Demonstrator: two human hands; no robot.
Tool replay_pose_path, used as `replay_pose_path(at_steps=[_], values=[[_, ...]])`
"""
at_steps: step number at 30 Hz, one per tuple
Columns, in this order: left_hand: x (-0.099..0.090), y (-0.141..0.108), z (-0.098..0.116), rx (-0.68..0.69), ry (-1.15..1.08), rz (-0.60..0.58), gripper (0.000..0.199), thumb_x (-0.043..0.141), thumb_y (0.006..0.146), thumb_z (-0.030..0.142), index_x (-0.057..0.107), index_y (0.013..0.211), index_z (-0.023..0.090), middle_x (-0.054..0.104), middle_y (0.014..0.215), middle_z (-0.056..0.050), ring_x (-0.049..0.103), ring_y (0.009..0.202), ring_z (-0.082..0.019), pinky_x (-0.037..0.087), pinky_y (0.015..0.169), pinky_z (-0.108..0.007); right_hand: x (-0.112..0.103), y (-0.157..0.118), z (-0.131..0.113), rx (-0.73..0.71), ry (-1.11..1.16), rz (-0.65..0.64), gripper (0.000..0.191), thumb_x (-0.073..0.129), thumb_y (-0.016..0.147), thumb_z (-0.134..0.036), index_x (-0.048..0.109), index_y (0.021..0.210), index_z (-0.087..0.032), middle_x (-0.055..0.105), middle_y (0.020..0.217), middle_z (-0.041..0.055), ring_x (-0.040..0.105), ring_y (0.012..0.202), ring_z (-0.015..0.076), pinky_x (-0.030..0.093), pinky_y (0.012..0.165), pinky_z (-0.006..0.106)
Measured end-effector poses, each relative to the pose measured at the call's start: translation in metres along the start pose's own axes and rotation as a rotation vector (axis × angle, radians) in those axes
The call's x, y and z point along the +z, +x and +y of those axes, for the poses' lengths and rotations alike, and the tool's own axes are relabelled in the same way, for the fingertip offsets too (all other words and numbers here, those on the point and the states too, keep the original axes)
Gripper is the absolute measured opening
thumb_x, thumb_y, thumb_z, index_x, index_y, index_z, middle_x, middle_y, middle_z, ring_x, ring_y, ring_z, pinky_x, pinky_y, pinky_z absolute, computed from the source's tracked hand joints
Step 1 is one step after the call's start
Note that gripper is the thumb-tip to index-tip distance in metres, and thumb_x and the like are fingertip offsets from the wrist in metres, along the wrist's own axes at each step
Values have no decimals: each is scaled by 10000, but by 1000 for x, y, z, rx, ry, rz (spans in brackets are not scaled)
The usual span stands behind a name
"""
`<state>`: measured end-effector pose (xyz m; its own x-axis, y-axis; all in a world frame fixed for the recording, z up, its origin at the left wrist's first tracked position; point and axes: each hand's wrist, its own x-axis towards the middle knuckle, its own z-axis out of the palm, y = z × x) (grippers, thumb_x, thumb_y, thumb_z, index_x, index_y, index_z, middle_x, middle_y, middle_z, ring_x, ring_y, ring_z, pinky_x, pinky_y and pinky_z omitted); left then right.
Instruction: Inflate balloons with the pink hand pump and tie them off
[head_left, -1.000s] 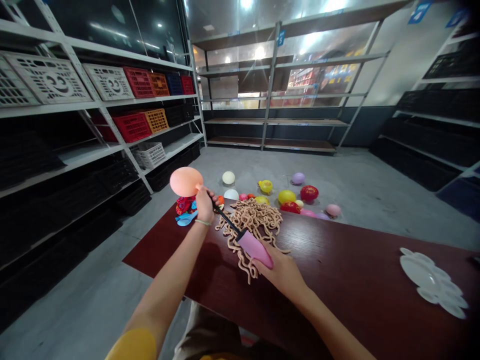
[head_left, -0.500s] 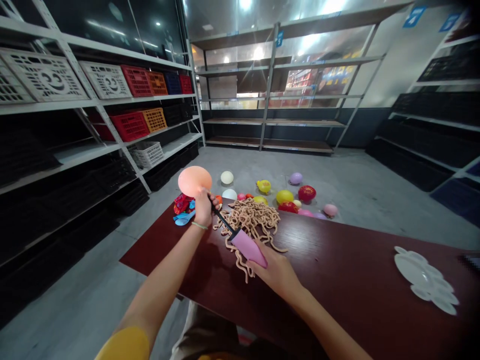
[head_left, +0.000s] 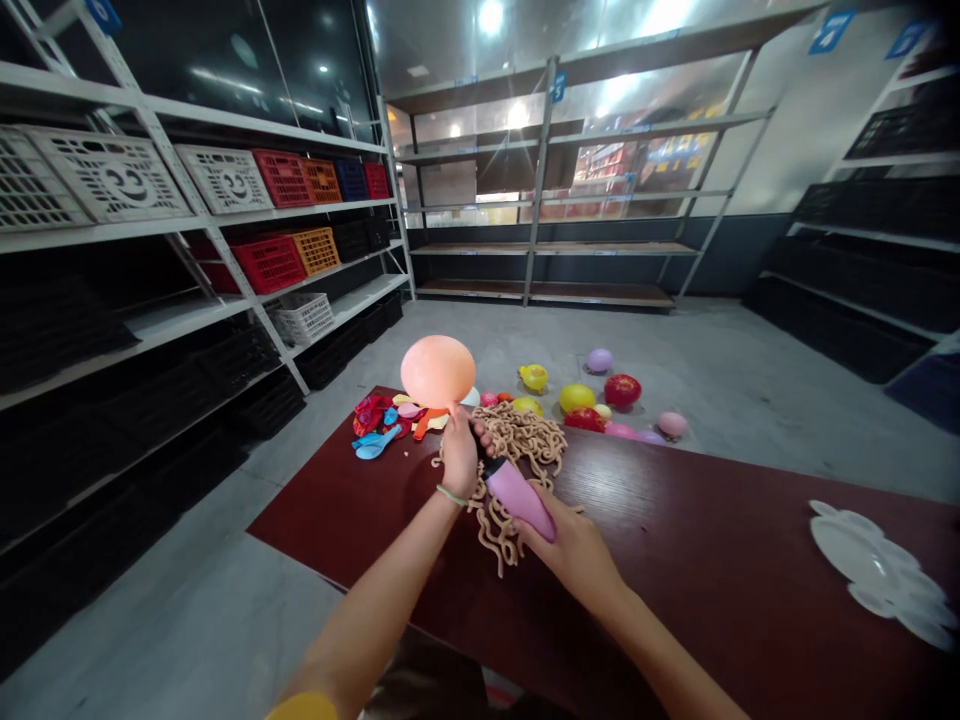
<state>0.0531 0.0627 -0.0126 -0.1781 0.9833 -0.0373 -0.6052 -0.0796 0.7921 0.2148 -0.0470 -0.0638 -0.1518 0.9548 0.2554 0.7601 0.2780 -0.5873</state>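
Note:
An inflated peach balloon [head_left: 438, 371] stands up from my left hand [head_left: 460, 455], its neck pinched by the fingers at the front end of a balloon pump. My right hand [head_left: 571, 545] is wrapped round the pump's pink body [head_left: 519, 497], whose black end meets my left hand. Under the pump lies a pile of tan, noodle-like strands [head_left: 525, 440], partly hidden by my hands. Left of the pile, several uninflated balloons [head_left: 377, 441] in blue, red, orange and pale colours lie on the dark red table [head_left: 330, 510].
Several inflated balloons [head_left: 577, 398] lie on the grey floor beyond the table. A white scalloped plate [head_left: 874, 560] is at the table's right. Shelves with crates [head_left: 281, 177] stand at the left, and a metal rack [head_left: 540, 200] stands behind.
My left hand and the balloon have come right, closer to my right hand. The pump's black shaft, long before, is now mostly pushed in. The balloon looks slightly bigger.

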Motion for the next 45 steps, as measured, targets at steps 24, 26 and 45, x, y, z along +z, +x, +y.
replay_pose_path(at_steps=[24,26,45], values=[[22,2,9,24,15,-98,370,525,921,519,396,753,216,410,570,55,390,408,-70,316,363,-178,-9,1,2,40,26,8,526,583,896,-425,544,1370,-200,703,1218,122,704,1038,321,557,858,429],[20,2,3,14,41,-103,379,536,914,524,391,747,217,415,567,57,393,404,-71,322,362,-179,-10,1,2,38,51,-23,527,578,902,-420,531,1382,-209,689,1248,117,695,1062,320,554,868,431],[4,22,32,71,11,51,336,483,938,485,395,754,217,372,552,69,389,394,-74,296,355,-164,-4,2,0,35,-8,-51,533,598,889,-404,546,1377,-195,682,1260,125,682,1092,331,537,908,439]])
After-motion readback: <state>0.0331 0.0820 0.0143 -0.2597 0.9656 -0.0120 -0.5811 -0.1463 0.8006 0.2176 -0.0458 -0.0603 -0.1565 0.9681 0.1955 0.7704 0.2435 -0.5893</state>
